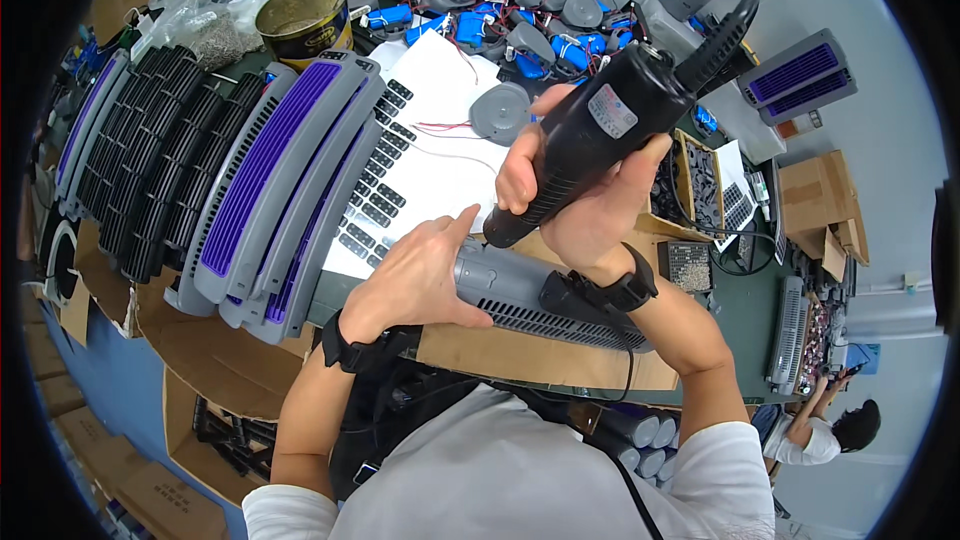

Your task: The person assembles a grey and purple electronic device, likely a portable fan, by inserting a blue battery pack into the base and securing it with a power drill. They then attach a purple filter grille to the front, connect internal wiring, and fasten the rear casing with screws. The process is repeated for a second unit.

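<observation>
Right grip (588, 228) closed round the body of a black power screwdriver (575, 155), held at a slant; its nose sits right at the left end of the grey slotted housing (505, 280). Cannot tell if the bit touches. Left grip (415, 275) clamped over that same left end, thumb along the near edge, index finger at the far edge. Black band on each wrist.

Head view, all placed by the housing. It lies slotted side showing, long axis sloping down to the right, directly in front of the person's torso, over a flat piece of cardboard (545, 365) on the green desk (745, 330).

Beyond the housing: white paper (440, 80) bearing rows of small black pieces (380, 208), and a round grey part (500, 112) with red leads. Farther beyond: heap of blue-wrapped packs (470, 28) mixed with more grey parts.

Left of the housing: grey-and-purple covers (265, 170) leaning side by side; past them, black ribbed cylinders (150, 160). Yellow-and-black can (342, 37) beyond and left.

Right of the housing: small tray (688, 265) of tiny pieces; far off, a second person (820, 440), white sleeve, arms raised.
</observation>
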`<action>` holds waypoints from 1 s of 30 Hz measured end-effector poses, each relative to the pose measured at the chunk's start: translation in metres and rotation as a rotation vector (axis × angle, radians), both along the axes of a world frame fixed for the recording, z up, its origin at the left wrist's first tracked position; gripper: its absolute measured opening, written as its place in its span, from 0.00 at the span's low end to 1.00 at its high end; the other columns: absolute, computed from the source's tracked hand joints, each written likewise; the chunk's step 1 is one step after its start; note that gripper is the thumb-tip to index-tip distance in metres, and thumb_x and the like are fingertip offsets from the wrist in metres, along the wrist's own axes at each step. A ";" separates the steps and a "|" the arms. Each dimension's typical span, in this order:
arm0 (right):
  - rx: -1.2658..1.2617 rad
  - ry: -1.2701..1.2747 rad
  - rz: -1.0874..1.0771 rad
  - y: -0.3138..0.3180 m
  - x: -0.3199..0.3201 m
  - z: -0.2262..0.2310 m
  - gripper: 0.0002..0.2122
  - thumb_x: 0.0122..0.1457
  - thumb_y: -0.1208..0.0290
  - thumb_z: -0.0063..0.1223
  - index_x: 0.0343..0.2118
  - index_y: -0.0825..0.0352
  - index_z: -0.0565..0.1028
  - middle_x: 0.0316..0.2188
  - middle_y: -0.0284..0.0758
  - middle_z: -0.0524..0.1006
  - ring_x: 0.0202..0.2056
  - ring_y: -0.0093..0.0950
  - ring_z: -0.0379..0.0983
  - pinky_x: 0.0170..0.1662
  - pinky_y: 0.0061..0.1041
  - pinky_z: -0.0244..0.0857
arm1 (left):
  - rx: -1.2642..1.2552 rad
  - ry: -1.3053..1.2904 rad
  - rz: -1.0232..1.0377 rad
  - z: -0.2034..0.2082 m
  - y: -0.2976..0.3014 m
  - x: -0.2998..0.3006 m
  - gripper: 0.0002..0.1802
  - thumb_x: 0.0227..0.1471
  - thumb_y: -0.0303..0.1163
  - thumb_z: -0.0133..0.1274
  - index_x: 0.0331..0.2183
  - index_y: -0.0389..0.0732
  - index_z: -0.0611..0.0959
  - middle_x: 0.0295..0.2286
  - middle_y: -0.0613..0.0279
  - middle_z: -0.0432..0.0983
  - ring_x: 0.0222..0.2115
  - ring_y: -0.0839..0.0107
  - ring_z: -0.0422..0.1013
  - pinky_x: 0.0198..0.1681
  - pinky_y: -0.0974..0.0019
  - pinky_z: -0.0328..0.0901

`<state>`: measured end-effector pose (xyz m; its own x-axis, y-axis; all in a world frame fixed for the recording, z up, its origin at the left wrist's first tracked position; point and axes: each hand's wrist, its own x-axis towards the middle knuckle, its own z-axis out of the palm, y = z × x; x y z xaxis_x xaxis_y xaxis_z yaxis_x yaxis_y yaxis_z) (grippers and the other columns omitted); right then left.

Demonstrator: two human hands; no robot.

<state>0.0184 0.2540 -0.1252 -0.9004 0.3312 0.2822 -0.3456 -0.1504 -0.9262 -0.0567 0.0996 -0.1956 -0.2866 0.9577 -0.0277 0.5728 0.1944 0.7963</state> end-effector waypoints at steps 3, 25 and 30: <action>0.060 -0.021 0.019 0.001 0.001 -0.004 0.45 0.51 0.21 0.26 0.45 0.68 0.63 0.15 0.37 0.69 0.17 0.25 0.66 0.23 0.26 0.62 | 0.046 -0.004 0.014 -0.001 -0.001 0.002 0.58 0.20 0.40 0.75 0.53 0.25 0.68 0.37 0.38 0.75 0.41 0.44 0.71 0.46 0.55 0.67; -0.017 -0.009 0.181 -0.010 0.004 -0.007 0.46 0.40 0.20 0.46 0.38 0.71 0.68 0.18 0.33 0.71 0.17 0.20 0.66 0.20 0.18 0.57 | 0.108 -0.075 -0.014 0.001 -0.001 0.003 0.47 0.19 0.35 0.75 0.46 0.33 0.73 0.40 0.44 0.74 0.44 0.46 0.70 0.47 0.55 0.67; 0.101 -0.039 0.064 -0.008 0.006 -0.014 0.47 0.47 0.19 0.27 0.47 0.66 0.63 0.18 0.33 0.70 0.19 0.19 0.65 0.24 0.20 0.60 | 0.020 -0.077 -0.001 0.004 0.001 0.002 0.51 0.19 0.36 0.75 0.50 0.32 0.72 0.38 0.45 0.74 0.42 0.47 0.70 0.46 0.55 0.66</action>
